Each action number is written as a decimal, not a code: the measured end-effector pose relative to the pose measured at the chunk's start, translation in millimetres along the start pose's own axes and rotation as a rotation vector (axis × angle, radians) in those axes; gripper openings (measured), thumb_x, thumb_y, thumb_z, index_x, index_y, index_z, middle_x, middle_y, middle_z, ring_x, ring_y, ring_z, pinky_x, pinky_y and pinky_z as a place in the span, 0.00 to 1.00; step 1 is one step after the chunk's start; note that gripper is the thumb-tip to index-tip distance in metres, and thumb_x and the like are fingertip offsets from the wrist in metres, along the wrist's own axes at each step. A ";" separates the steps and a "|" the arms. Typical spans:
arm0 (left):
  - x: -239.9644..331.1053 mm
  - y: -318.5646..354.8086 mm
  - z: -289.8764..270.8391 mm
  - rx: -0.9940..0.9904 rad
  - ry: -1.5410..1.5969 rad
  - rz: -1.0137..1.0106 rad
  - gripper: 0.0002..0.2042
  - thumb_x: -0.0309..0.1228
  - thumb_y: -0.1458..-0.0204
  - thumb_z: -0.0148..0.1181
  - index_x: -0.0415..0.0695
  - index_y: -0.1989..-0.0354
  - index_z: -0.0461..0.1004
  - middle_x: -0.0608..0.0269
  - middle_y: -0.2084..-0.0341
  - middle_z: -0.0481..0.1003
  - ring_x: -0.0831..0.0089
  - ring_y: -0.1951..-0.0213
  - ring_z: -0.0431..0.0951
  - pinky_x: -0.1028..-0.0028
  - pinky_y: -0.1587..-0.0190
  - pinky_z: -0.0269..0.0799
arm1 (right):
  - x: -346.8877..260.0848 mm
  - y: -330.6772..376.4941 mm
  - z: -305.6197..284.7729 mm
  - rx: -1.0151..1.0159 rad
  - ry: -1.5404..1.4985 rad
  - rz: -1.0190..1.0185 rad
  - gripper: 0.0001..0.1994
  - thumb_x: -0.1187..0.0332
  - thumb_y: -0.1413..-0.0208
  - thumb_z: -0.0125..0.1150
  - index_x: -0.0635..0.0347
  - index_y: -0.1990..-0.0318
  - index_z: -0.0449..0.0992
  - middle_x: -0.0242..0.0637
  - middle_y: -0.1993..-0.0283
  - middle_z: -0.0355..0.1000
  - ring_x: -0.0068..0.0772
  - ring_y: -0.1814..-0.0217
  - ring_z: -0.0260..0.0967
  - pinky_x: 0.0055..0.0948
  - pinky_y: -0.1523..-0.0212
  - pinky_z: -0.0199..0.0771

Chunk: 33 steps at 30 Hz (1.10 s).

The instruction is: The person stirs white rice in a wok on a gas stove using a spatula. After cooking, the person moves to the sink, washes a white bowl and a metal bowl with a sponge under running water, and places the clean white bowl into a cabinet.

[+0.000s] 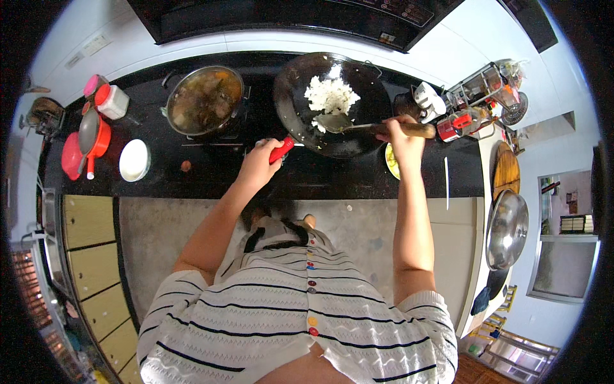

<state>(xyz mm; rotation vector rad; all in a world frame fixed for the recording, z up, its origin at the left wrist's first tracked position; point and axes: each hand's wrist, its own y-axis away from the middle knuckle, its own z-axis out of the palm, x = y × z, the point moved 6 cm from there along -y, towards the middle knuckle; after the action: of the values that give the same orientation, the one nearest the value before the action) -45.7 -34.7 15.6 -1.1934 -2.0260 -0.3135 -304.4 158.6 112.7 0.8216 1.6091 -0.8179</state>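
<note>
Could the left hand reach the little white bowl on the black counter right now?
Probably not right away. The left hand is closed around the red handle of the black wok, so it would have to let go. Otherwise the way looks free: the small round white bowl sits further left on the black counter, with only a tiny brown thing between.

Counter [211, 168] before wok [332, 102] open; stew pot [204, 99] crowds left.

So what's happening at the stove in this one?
A person stands at a black cooktop, frying white rice in a dark wok. The left hand grips the wok's red handle, while the right hand holds a wooden-handled spatula whose blade lies at the edge of the rice. A pot of stew sits on the burner to the left, untouched.
</note>
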 end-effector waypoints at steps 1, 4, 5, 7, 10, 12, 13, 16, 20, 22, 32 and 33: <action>-0.7 1.4 -0.2 0.009 -0.013 0.018 0.19 0.26 0.54 0.63 0.46 0.53 0.68 0.50 0.60 0.72 0.48 0.57 0.74 0.59 0.56 0.72 | -7.7 3.8 -6.3 0.011 0.033 -0.010 0.06 0.75 0.45 0.55 0.72 0.67 0.70 0.45 0.66 0.74 0.37 0.68 0.76 0.32 0.69 0.84; 3.2 -1.8 2.9 0.011 -0.003 0.030 0.19 0.26 0.54 0.63 0.46 0.53 0.68 0.50 0.60 0.72 0.48 0.58 0.74 0.59 0.56 0.72 | 13.5 16.0 -1.5 -0.019 0.070 0.088 0.06 0.74 0.45 0.55 0.70 0.67 0.70 0.45 0.66 0.74 0.36 0.68 0.77 0.30 0.68 0.83; 5.4 -3.2 4.1 -0.005 -0.001 0.026 0.19 0.26 0.54 0.63 0.46 0.53 0.68 0.50 0.60 0.72 0.48 0.58 0.74 0.59 0.56 0.72 | 35.1 7.9 -2.4 -0.031 0.107 -0.017 0.05 0.74 0.45 0.55 0.69 0.66 0.71 0.44 0.66 0.73 0.35 0.67 0.76 0.29 0.67 0.83; 7.6 -6.4 2.7 -0.023 -0.006 0.013 0.18 0.27 0.55 0.64 0.46 0.53 0.69 0.50 0.60 0.72 0.48 0.58 0.74 0.59 0.56 0.72 | 34.7 2.7 7.3 -0.033 0.086 -0.100 0.05 0.75 0.45 0.56 0.70 0.66 0.71 0.43 0.66 0.73 0.33 0.66 0.76 0.29 0.66 0.83; -2.3 -5.3 4.2 -0.006 0.009 0.023 0.18 0.26 0.55 0.64 0.46 0.53 0.69 0.50 0.60 0.72 0.48 0.58 0.74 0.59 0.56 0.72 | 3.5 -20.4 -1.9 -0.022 0.139 -0.100 0.05 0.75 0.46 0.56 0.70 0.69 0.71 0.42 0.68 0.73 0.31 0.67 0.75 0.31 0.69 0.84; -7.4 -2.0 4.3 0.008 0.014 0.012 0.19 0.26 0.55 0.64 0.46 0.53 0.69 0.50 0.60 0.72 0.49 0.58 0.74 0.59 0.56 0.72 | -33.7 -23.8 -9.3 -0.046 0.252 -0.122 0.07 0.73 0.48 0.59 0.71 0.70 0.72 0.41 0.73 0.73 0.29 0.72 0.74 0.29 0.74 0.80; -8.6 -0.7 4.5 -0.003 0.020 0.003 0.19 0.26 0.55 0.64 0.46 0.54 0.69 0.50 0.59 0.72 0.49 0.57 0.74 0.60 0.56 0.72 | -49.5 -20.1 -8.3 -0.047 0.161 -0.076 0.08 0.72 0.50 0.61 0.71 0.72 0.73 0.40 0.77 0.73 0.27 0.75 0.74 0.27 0.77 0.77; -2.1 -3.8 3.0 0.002 0.011 -0.010 0.18 0.26 0.56 0.64 0.46 0.54 0.69 0.50 0.59 0.72 0.48 0.57 0.74 0.60 0.56 0.72 | -41.0 -31.5 -9.9 -0.098 0.526 -0.211 0.07 0.69 0.53 0.63 0.64 0.71 0.76 0.40 0.76 0.75 0.29 0.72 0.76 0.31 0.70 0.76; 3.8 -8.6 4.6 -0.008 0.021 0.017 0.18 0.27 0.56 0.64 0.46 0.54 0.69 0.51 0.59 0.72 0.49 0.57 0.74 0.60 0.55 0.72 | 10.4 -45.6 2.9 -0.020 0.486 -0.345 0.05 0.72 0.55 0.64 0.61 0.70 0.76 0.41 0.71 0.76 0.41 0.68 0.76 0.31 0.66 0.74; -1.2 -8.7 4.7 -0.002 0.029 0.006 0.19 0.27 0.55 0.64 0.46 0.54 0.69 0.51 0.59 0.72 0.49 0.57 0.74 0.59 0.55 0.72 | -5.3 -40.0 23.6 -0.110 0.485 -0.542 0.07 0.76 0.57 0.65 0.62 0.69 0.75 0.42 0.65 0.74 0.42 0.63 0.75 0.30 0.61 0.74; -9.2 -7.4 8.2 -0.008 0.005 0.008 0.18 0.26 0.55 0.64 0.45 0.54 0.69 0.49 0.59 0.73 0.48 0.57 0.74 0.59 0.55 0.72 | -42.0 -18.6 15.5 -0.122 0.317 -0.422 0.04 0.78 0.55 0.62 0.62 0.69 0.75 0.34 0.70 0.75 0.27 0.67 0.74 0.24 0.65 0.73; -6.8 -8.5 7.8 -0.017 0.010 -0.004 0.18 0.26 0.55 0.64 0.45 0.54 0.69 0.49 0.59 0.73 0.48 0.57 0.74 0.59 0.55 0.72 | -12.4 -24.3 13.3 -0.098 0.213 -0.308 0.04 0.78 0.54 0.62 0.61 0.70 0.75 0.33 0.71 0.75 0.23 0.69 0.73 0.23 0.66 0.72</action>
<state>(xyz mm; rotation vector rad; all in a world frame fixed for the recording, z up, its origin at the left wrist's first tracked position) -54.6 -39.4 6.7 -1.1959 -2.0211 -0.3385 -316.3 133.4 124.8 0.6149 1.9820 -0.8802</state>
